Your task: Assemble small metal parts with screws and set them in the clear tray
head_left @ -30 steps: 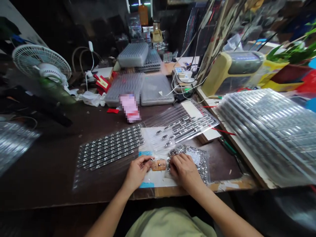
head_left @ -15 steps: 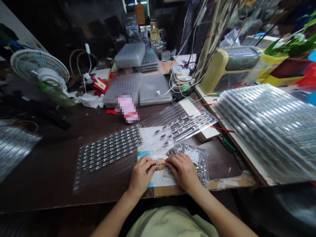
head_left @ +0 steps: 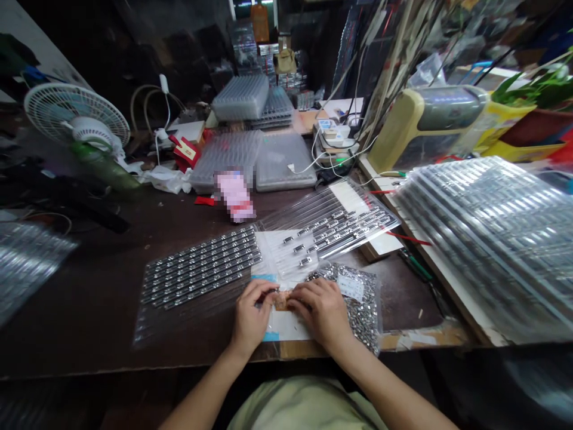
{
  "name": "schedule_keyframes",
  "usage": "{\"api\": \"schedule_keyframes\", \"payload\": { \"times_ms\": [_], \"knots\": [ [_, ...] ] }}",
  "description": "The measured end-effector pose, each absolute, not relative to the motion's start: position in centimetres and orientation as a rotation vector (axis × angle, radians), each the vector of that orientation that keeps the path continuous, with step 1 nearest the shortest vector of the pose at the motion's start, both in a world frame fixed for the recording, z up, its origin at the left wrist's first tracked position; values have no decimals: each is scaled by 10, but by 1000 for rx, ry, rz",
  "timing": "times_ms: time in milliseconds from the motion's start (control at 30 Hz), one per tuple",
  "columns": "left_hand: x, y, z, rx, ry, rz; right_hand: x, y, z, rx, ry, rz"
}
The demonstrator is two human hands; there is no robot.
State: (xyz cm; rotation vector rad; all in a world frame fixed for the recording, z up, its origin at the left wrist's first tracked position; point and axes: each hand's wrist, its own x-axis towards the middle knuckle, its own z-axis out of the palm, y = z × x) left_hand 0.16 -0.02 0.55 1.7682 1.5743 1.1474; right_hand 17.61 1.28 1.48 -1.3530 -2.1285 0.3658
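Observation:
Between my hands, a small orange-brown block (head_left: 282, 301) lies on a white sheet (head_left: 286, 327) near the table's front edge. My left hand (head_left: 251, 313) is at its left side, thumb and fingers pinched together; whatever is between the tips is too small to make out. From the right, my right hand (head_left: 323, 306) curls its fingers closed at the block's right end, and its fingertips hide what they pinch. Beside my right hand lies a clear bag (head_left: 364, 307) full of small shiny metal parts. A clear ribbed tray (head_left: 201, 269) with rows of metal pieces is left of my hands.
Beyond my hands, another clear tray (head_left: 340, 230) holds scattered metal pieces. Stacked clear trays (head_left: 487, 239) stand on the right, near green-handled pliers (head_left: 416, 266). A pink blurred item (head_left: 235, 196) lies at the back, with a fan (head_left: 78, 122) at far left.
My left hand has drawn slightly left, and my right hand has moved left to the block. The small metal part seen at my left fingertips is no longer visible there.

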Motion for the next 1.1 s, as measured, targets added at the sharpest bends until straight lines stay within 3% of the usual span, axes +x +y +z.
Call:
{"api": "schedule_keyframes", "payload": {
  "times_ms": [733, 1100],
  "knots": [
    [0, 7, 11, 1618, 1538, 1190, 199, 14, 11, -1371, -2429, 52],
    [28, 4, 9, 2119, 1420, 942, 191, 15, 10, -1464, -2537, -204]
  ]
}}
